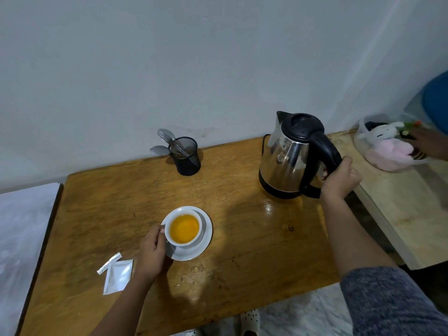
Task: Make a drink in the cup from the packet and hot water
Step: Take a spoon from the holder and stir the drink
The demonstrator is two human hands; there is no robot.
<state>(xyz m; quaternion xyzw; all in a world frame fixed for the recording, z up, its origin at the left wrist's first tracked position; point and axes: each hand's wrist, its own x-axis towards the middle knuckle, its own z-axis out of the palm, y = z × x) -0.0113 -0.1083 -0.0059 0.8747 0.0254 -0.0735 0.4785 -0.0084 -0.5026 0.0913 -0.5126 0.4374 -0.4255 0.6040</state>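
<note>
**Surfaces and materials in front of you**

Your table (242,238) is varnished wood, glossy enough to throw a bright glare beside the kettle (286,161), with worn, scuffed patches near its front edge. The kettle's body is polished, mirror-like metal; its lid, handle and base look like smooth black plastic. The cup (184,229) and saucer (206,236) look like glazed white ceramic, smooth and faintly shiny. The torn packet (118,275) has a silvery, foil-like sheen. The pen holder (186,156) is matt black wire mesh, with dull grey metal cutlery inside. Your right sleeve (388,301) is soft, mottled grey knit cloth.
</note>
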